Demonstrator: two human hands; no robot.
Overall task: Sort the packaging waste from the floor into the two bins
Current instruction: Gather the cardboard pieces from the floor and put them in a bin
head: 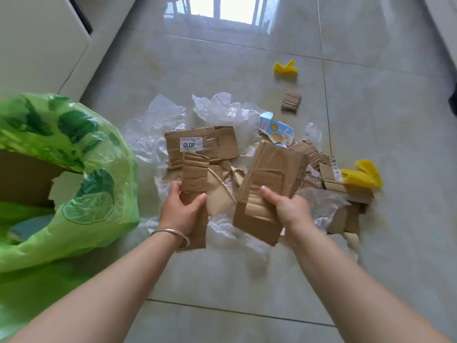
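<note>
Left hand pinching a narrow cardboard strip, right hand clamped on a wider cardboard piece — both above the floor litter (green-lined bin at left) — either could slip from its one-edge hold.

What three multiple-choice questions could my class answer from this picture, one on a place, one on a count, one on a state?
1. Where is the green bag?
A. To the person's left
B. To the person's right
C. Beyond the pile of waste

2. How many yellow pieces lie on the floor?
A. One
B. Two
C. Four

3. What are the hands doing?
A. Both hang free
B. Only one holds cardboard
C. Each holds a cardboard piece

Answers:
1 A, it fills the left edge.
2 B, one yellow piece lies far off, another by the pile.
3 C, the left hand and right hand each grip cardboard.
</note>
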